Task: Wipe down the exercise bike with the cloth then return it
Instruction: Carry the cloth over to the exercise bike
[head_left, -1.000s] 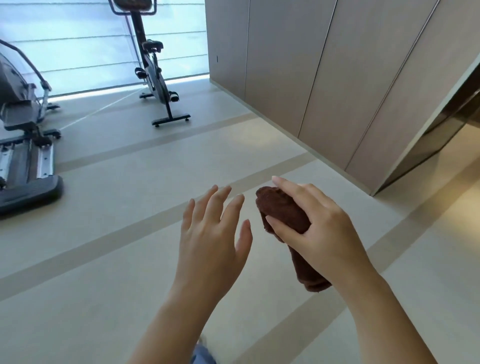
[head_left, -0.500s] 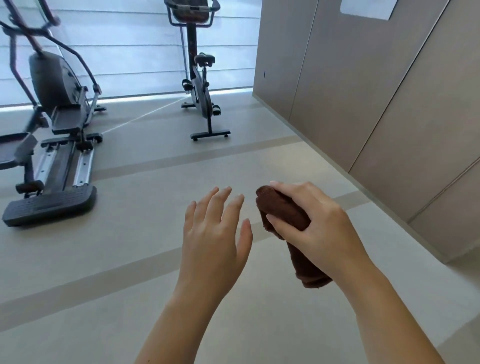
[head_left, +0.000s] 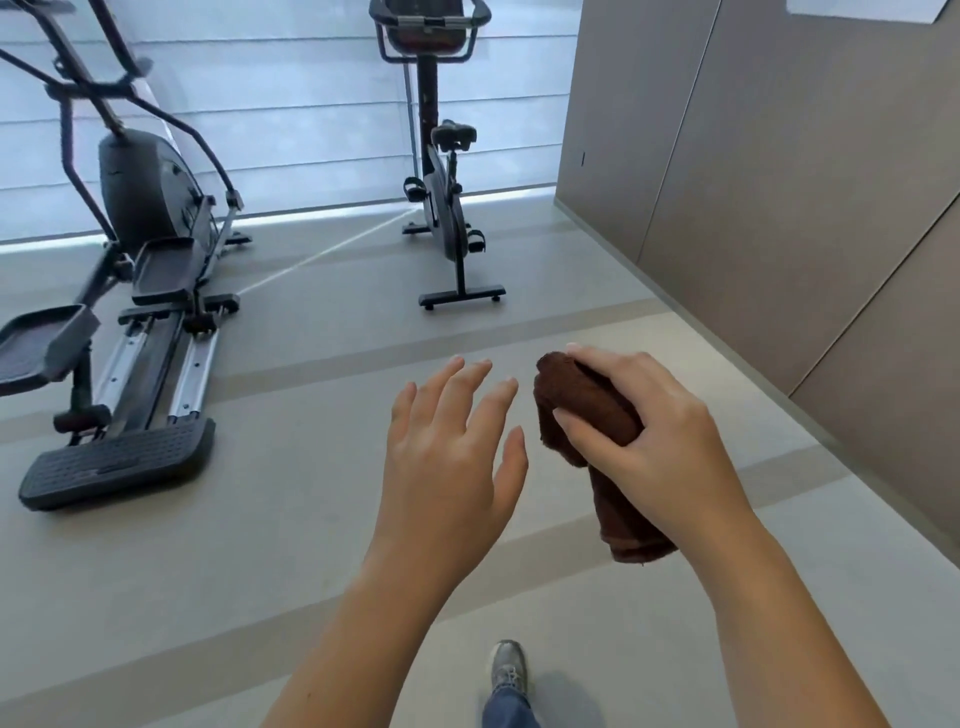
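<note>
While right hand (head_left: 660, 441) clasps cloth (head_left: 587, 410), bare floor (head_left: 260, 519) fronts exercise bike (head_left: 441, 208).

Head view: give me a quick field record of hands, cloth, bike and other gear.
right hand: fingers closed around the brown cloth, held in the air
left hand: open, empty, beside the cloth, not touching it
exercise bike: ahead by the window, upright, not yet reached
elliptical trainer: to the left on the floor
wiping: not begun
</note>
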